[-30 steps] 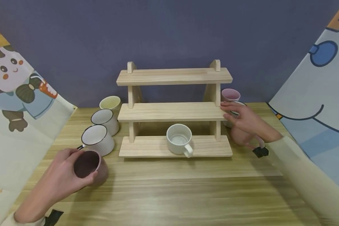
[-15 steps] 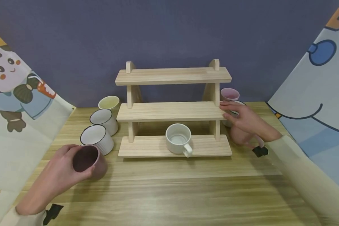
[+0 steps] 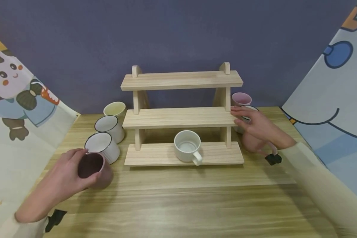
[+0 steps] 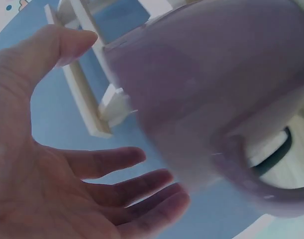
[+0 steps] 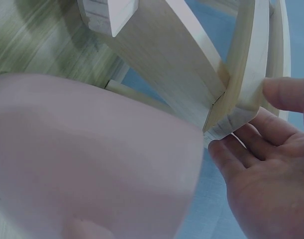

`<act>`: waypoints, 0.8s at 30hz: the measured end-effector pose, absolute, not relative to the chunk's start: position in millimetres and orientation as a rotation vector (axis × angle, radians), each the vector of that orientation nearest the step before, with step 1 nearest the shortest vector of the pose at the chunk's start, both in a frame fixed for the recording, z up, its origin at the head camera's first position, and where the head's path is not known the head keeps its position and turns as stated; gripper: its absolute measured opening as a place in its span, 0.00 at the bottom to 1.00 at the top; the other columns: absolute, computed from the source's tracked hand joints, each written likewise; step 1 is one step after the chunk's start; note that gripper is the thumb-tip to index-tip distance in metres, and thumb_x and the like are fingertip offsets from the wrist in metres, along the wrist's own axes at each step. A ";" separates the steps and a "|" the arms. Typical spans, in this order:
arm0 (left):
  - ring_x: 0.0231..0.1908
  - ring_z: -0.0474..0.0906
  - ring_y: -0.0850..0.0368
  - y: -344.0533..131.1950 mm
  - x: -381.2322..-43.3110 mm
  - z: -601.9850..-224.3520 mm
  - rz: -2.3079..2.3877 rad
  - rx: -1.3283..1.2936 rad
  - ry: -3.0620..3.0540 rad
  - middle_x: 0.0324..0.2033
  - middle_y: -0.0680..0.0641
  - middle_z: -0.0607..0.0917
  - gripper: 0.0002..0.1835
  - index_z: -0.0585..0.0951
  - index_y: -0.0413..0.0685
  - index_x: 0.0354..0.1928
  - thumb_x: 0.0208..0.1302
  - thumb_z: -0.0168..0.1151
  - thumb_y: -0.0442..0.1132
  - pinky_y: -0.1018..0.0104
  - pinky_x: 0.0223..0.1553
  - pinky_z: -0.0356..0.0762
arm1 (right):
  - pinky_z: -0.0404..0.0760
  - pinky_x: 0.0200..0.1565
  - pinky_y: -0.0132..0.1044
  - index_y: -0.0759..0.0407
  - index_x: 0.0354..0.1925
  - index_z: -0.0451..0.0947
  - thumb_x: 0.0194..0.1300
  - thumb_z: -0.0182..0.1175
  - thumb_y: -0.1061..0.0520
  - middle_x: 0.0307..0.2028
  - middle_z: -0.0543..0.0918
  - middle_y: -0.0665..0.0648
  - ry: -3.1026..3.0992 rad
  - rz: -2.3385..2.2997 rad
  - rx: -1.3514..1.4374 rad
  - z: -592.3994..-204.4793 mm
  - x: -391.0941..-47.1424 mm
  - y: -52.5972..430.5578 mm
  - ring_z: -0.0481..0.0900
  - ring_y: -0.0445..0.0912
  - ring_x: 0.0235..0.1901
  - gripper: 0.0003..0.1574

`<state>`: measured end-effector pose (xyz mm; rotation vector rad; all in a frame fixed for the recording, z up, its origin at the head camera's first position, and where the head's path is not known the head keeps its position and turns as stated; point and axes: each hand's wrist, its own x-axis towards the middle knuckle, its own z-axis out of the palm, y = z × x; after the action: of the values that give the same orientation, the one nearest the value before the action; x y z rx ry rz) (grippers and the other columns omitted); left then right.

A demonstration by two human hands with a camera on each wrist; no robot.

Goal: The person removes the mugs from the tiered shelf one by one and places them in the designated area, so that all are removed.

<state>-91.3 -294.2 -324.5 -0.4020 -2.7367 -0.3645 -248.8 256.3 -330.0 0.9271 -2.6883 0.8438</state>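
My left hand (image 3: 66,173) is spread over a mauve mug (image 3: 103,175) at the table's left front. In the left wrist view the thumb and fingers (image 4: 142,204) reach past the mug (image 4: 201,94), apparently apart from it; its loop handle points to the lower right. My right hand (image 3: 257,127) pinches the right end of the middle board of a three-tier wooden display shelf (image 3: 178,117). The right wrist view shows the thumb on one side of the board (image 5: 241,107) and fingers on the other. A white ribbed mug (image 3: 185,152) stands on the lowest tier, handle forward.
Left of the shelf stand two white mugs with dark rims (image 3: 111,148) (image 3: 114,130) and a yellow cup (image 3: 116,109). To the right are a pink cup (image 3: 241,99), a partly hidden dark-rimmed mug (image 3: 250,108) and a pink mug (image 3: 251,143) under my right wrist. A dark wall rises behind.
The mauve mug and my left hand have shifted slightly away from me, closer to the white mugs, then the mug has stayed put. My right hand keeps its place on the shelf.
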 end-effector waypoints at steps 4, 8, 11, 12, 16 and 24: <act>0.44 0.69 0.27 -287.1 -100.9 -312.1 -0.322 -0.458 -2.712 0.45 0.25 0.74 0.40 0.73 0.23 0.49 0.37 0.74 0.47 0.37 0.42 0.67 | 0.66 0.54 0.53 0.71 0.58 0.72 0.67 0.58 0.62 0.61 0.71 0.63 -2.695 0.857 0.923 -330.9 -249.2 256.9 0.62 0.59 0.63 0.23; 0.45 0.69 0.29 -272.1 -114.4 -298.7 -0.285 -0.521 -2.713 0.46 0.27 0.74 0.37 0.74 0.24 0.50 0.41 0.72 0.46 0.38 0.44 0.67 | 0.65 0.55 0.54 0.70 0.57 0.73 0.67 0.57 0.61 0.61 0.71 0.63 -2.693 0.874 0.918 -330.8 -248.3 257.4 0.62 0.59 0.64 0.22; 0.46 0.70 0.31 -257.6 -129.3 -293.0 -0.270 -0.588 -2.730 0.46 0.29 0.75 0.34 0.75 0.25 0.49 0.46 0.69 0.45 0.40 0.46 0.67 | 0.65 0.56 0.53 0.70 0.57 0.74 0.67 0.58 0.62 0.61 0.71 0.63 -2.686 0.883 0.909 -330.9 -247.5 258.3 0.62 0.59 0.64 0.22; 0.46 0.70 0.32 -253.1 -134.8 -291.9 -0.266 -0.603 -2.750 0.46 0.29 0.75 0.33 0.75 0.25 0.50 0.48 0.69 0.45 0.40 0.47 0.67 | 0.65 0.56 0.51 0.70 0.57 0.74 0.67 0.57 0.62 0.61 0.71 0.63 -2.683 0.880 0.912 -331.2 -247.3 258.5 0.62 0.60 0.63 0.22; 0.46 0.71 0.34 -237.9 -155.2 -288.5 -0.237 -0.645 -2.803 0.44 0.31 0.75 0.27 0.75 0.26 0.49 0.57 0.64 0.44 0.42 0.48 0.68 | 0.65 0.57 0.52 0.70 0.57 0.73 0.67 0.57 0.61 0.61 0.71 0.63 -2.679 0.869 0.925 -331.0 -246.7 258.1 0.62 0.60 0.63 0.22; 0.43 0.73 0.38 -221.9 -184.4 -285.5 -0.218 -0.764 -2.780 0.40 0.34 0.78 0.17 0.77 0.28 0.48 0.63 0.59 0.36 0.46 0.46 0.70 | 0.64 0.56 0.57 0.71 0.58 0.72 0.67 0.57 0.62 0.62 0.70 0.64 -2.687 0.882 0.924 -330.7 -246.3 256.1 0.61 0.61 0.63 0.23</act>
<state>-184.4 -221.9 -285.5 -0.7640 -2.7799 -0.2182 -246.3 256.1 -330.7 0.9235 -2.6871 0.8819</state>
